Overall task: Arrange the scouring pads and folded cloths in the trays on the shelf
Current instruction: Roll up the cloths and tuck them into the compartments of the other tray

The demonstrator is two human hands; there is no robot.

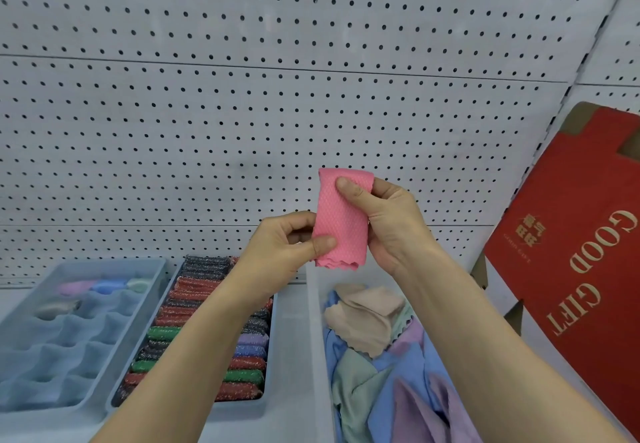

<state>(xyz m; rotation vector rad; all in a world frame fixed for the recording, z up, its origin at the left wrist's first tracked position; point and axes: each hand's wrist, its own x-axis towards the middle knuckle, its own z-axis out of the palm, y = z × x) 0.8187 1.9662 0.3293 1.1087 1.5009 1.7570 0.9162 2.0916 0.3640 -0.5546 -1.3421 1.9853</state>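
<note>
Pink cloth [341,220]: folded to a narrow strip, held upright in mid-air before the pegboard [277,96], above the shelf [292,338]. Sits clear of every tray. Progress, judged from the present layout: part-way only. Middle tray [239,408]: close to full, packed with scouring pads [204,324] in red, black, green and purple, set on edge in rows; no stray pads seen outside it. Divided tray [161,269] at far left: mostly unfilled, with only three rolled cloths [104,286] in the back compartments and one grey item [57,307] too blurred to identify. Right-hand bin [316,338]: heaped with loose cloths [374,356] in beige, blue, green and lilac, unfolded and awaiting handling. Bulk of the cloth work therefore judged outstanding. Position relative to the hands: gripped at two points. Pinched at the lower left edge by the left hand [280,248], thumb on the front face, fingers curled behind. Pinched at the upper right edge by the right hand [391,224], thumb across the front, fingers behind and out of sight. Hangs free at the scalloped bottom hem, just below the left thumb. Probable step in hand: finishing the fold ahead of placement in a divided compartment. Red box [571,252] leaning at right, not involved.
</note>
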